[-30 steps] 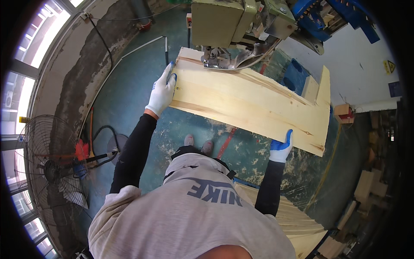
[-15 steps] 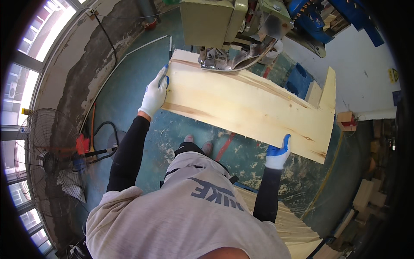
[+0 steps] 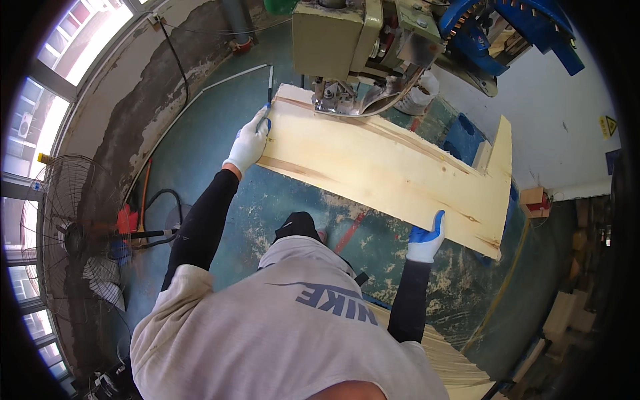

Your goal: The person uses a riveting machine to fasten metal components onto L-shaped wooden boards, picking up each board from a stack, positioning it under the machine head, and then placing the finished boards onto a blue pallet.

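1. Fingers [image 3: 419, 235] grasp 1 wooden board [image 3: 380, 173] — left hand [image 3: 247, 145] at its left end, right hand [image 3: 425, 244] on its near edge.
2. Board lies ahead, long axis slanting nearer rightward.
3. Machine head [image 3: 335, 98] overhangs its far edge — left hand nearer.

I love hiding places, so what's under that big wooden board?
Past the near edge of the wooden board, green floor shows; a blue object peeks beyond the far edge. Whatever the board's middle covers can't be seen.

Head-worn fisheye looks down on the nearby board [image 3: 380, 167], rim perhaps misleading.
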`<move>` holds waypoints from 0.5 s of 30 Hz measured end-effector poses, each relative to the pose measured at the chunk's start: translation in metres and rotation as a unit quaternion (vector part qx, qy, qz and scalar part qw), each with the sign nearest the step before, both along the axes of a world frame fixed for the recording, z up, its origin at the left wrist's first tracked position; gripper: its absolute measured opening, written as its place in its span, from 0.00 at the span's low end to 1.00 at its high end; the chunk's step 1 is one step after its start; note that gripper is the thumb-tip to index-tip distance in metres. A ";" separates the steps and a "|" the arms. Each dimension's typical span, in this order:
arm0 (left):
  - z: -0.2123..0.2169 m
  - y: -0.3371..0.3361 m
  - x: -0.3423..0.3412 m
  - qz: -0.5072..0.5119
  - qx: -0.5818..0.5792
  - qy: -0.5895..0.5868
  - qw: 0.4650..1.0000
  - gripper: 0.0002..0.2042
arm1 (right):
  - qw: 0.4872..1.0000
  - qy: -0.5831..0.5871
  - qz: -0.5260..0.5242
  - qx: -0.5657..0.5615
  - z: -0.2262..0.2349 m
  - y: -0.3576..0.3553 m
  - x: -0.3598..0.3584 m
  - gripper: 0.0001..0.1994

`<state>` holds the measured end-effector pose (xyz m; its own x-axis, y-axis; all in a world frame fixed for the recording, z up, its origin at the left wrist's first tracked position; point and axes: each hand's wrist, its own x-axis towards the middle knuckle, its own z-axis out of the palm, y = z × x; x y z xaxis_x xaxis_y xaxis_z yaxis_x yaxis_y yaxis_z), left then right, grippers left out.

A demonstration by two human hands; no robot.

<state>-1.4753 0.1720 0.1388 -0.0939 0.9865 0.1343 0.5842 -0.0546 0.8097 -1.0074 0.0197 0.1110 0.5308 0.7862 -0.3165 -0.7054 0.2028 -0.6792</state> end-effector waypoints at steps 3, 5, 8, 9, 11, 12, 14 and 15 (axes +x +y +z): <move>0.008 -0.005 0.001 0.006 -0.025 -0.012 1.000 0.20 | 0.999 0.022 -0.005 0.039 0.005 -0.002 -0.005 0.18; 0.007 -0.007 0.001 0.008 -0.020 -0.023 0.999 0.20 | 0.997 0.048 -0.008 0.053 0.011 -0.003 -0.007 0.18; 0.005 0.000 0.000 0.003 -0.002 -0.013 1.000 0.20 | 1.000 -0.011 0.007 0.021 0.005 -0.003 -0.003 0.19; 0.004 0.001 0.000 0.003 -0.005 -0.012 1.000 0.20 | 1.000 -0.010 0.011 0.016 0.002 -0.006 -0.002 0.19; 0.007 0.000 -0.001 0.005 -0.011 -0.009 1.000 0.20 | 1.000 -0.006 0.022 0.008 0.000 -0.009 -0.005 0.20; 0.009 0.001 0.000 0.004 -0.005 -0.009 1.000 0.20 | 1.000 -0.008 0.022 0.004 -0.001 -0.009 -0.005 0.19; 0.011 0.002 0.000 0.003 0.009 -0.008 1.000 0.20 | 1.000 -0.010 0.023 -0.005 0.002 -0.009 -0.006 0.18; 0.009 0.000 -0.001 0.004 0.002 -0.010 1.000 0.20 | 1.000 -0.005 0.028 -0.004 0.003 -0.011 -0.007 0.18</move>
<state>-1.4758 0.1718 0.1474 -0.1044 0.9852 0.1362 0.5679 -0.0534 0.8214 -1.0148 0.0083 0.1139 0.4895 0.8119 -0.3181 -0.7091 0.1582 -0.6872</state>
